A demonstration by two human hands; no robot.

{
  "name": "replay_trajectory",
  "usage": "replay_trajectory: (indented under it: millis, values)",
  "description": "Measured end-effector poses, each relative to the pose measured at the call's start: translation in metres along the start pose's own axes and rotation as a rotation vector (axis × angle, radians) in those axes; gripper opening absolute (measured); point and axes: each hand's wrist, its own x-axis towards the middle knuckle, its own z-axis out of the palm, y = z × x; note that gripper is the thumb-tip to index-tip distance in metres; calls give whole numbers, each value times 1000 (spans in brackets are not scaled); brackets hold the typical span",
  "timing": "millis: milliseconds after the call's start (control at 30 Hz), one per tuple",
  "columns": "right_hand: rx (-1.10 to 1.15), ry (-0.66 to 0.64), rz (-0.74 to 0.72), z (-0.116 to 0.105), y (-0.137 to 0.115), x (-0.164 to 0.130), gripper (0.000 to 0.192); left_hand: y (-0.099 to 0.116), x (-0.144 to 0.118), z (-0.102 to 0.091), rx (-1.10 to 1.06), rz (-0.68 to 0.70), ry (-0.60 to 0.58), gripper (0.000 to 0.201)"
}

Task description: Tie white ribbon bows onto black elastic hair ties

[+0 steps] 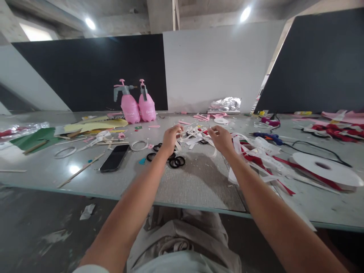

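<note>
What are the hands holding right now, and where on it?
Both the left hand and right hand reach into the white ribbon scraps, fingertips pinched; exactly which strip, and where along it, cannot be told.

Bare forearms, white short sleeve [91, 268], beige trousers [184, 242].

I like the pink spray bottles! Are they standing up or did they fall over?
Standing up. Both pink spray bottles sit on their bases at the back of the table, side by side, pump tops pointing up.
</note>
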Motion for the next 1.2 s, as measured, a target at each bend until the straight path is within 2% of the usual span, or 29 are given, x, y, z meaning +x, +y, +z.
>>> replay_trajectory:
  millis: [100,167,233,367,533,633,700,800,967,1067,1200]
  values:
    - [-107,-1,-164,12,4,-2,38,0,-6,7,294,80,-205,37]
    - [-28,-134,-131,24,4,-7,45,2,-12,10,317,46,-355,41]
    - [76,-280,-48,32,2,-12,51,6,-16,12,277,-12,-424,43]
    - [197,-437,107,35,-5,-20,47,12,-18,10,249,-60,-454,45]
    - [313,-575,113,24,-17,-25,32,14,-17,9,226,-50,-456,45]
    - [396,-638,190,16,-26,-26,29,13,-16,8,195,-53,-439,46]
    - [431,-638,219,11,-31,-26,30,14,-15,7,148,-62,-403,50]
    - [478,-570,199,2,-37,-24,36,16,-12,3,43,-69,-372,54]
    - [606,-396,179,-7,-41,-19,34,18,-13,0,23,-161,-492,50]
    - [606,-307,157,-8,-41,-18,30,16,-15,2,50,-204,-531,49]
    - [520,-238,134,-9,-41,-19,31,14,-15,6,-55,-208,-414,45]
